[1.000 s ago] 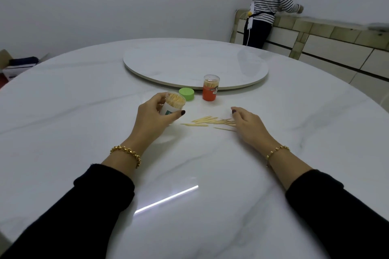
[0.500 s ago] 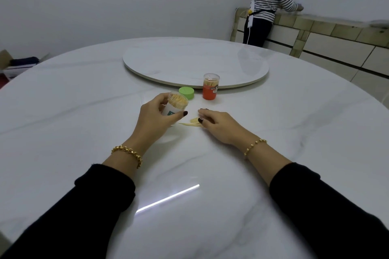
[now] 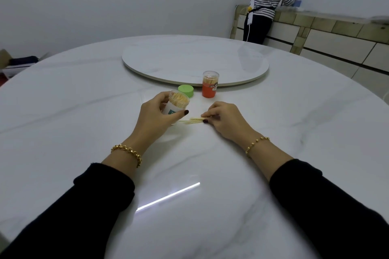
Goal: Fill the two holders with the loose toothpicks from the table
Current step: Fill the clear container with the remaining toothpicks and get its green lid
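Toothpicks (image 3: pixel 192 121) are pinched on the table (image 3: pixel 84 132) by the right hand (image 3: pixel 227 120); a tilted holder (image 3: pixel 175 107), at their nine o'clock, is gripped by the left hand (image 3: pixel 153 120).

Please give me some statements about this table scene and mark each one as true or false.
1. The left hand grips an open holder with toothpicks in it. True.
2. The green lid closes the orange holder. False: it lies on the table beside that holder, which has a clear lid.
3. The right hand pinches loose toothpicks on the table. True.
4. The orange holder stands on the turntable. False: it stands on the table, before the turntable's edge.
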`<state>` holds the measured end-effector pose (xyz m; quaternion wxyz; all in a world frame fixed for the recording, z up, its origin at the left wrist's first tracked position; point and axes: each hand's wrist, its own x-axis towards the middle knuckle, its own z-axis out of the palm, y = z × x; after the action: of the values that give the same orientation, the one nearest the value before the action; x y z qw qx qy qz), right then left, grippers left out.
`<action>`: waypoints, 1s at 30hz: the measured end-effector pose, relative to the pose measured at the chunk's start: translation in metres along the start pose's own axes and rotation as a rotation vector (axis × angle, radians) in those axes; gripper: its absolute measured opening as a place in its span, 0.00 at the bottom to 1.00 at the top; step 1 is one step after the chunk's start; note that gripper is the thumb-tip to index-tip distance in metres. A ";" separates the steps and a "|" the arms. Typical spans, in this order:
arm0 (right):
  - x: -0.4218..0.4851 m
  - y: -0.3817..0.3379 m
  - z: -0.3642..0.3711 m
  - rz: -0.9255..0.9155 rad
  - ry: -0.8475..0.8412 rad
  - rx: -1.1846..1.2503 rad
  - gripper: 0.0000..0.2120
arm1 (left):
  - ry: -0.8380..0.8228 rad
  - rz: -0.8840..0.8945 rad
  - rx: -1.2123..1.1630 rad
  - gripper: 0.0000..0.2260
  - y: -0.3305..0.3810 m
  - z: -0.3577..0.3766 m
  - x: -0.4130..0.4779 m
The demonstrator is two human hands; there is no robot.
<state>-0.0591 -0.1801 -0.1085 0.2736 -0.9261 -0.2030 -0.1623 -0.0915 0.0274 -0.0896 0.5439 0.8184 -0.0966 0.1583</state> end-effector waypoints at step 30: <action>0.035 -0.020 -0.041 0.290 0.327 0.522 0.04 | -0.054 0.003 0.006 0.20 0.004 0.006 -0.002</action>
<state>-0.0457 -0.1783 -0.0525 0.5507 -0.8057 -0.0575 -0.2104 -0.0941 0.0206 -0.0888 0.5382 0.8240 -0.1118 0.1372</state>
